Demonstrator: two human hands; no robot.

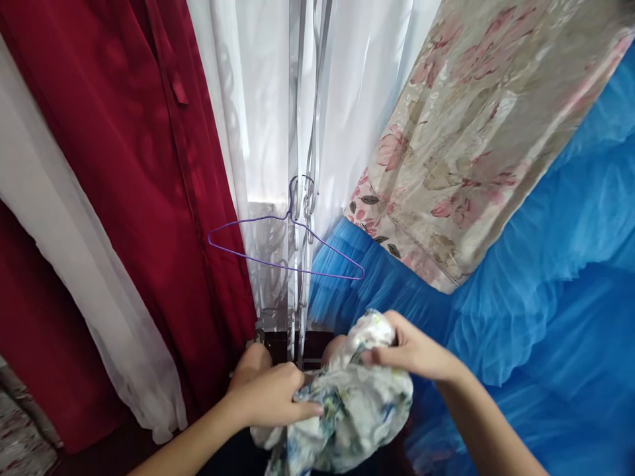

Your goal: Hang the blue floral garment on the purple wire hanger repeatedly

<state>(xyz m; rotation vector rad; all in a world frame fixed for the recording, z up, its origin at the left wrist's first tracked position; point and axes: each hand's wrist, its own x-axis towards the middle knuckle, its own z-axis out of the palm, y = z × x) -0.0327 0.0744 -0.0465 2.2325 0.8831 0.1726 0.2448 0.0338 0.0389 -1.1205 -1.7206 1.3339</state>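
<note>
A bunched floral cloth is gripped low in front by both hands: left hand closed on its side, right hand pinching its top. A purple hanger is hung just above, against white curtains.

Both hands, left hand and right hand, grip a floral garment at six o'clock. A purple hanger hangs above it, at twelve o'clock from the garment.

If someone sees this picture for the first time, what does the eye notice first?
The dark red curtain on the left and the bright blue netting on the right strike first. Between them, a purple wire hanger hangs from the metal bars in the middle. At the bottom, the left hand and the right hand both grip a crumpled flower-printed cloth.
</note>
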